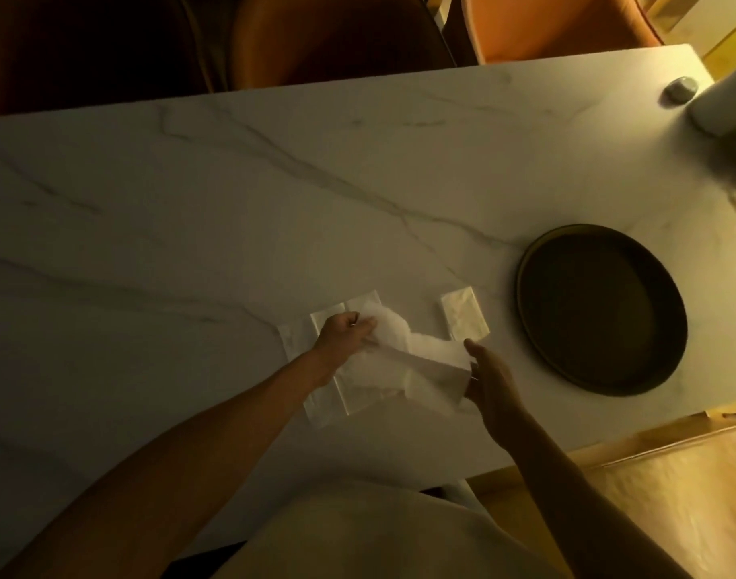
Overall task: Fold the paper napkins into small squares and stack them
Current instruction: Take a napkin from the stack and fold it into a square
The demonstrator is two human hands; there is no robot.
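Observation:
A white paper napkin [425, 355] is lifted and partly crumpled between both hands above the table. My left hand [344, 333] pinches its left end. My right hand [489, 378] grips its right edge. Under them lies a flat pile of unfolded napkins [328, 394], partly hidden by my left forearm and the lifted napkin. A small folded napkin [464, 314] lies flat just to the right, beyond my right hand.
A dark round tray [600, 307] sits on the white marble table [232, 202] to the right of the folded napkin. A white cylinder [721, 102] and a small grey round object [680, 89] stand at the far right corner. Chairs line the far side.

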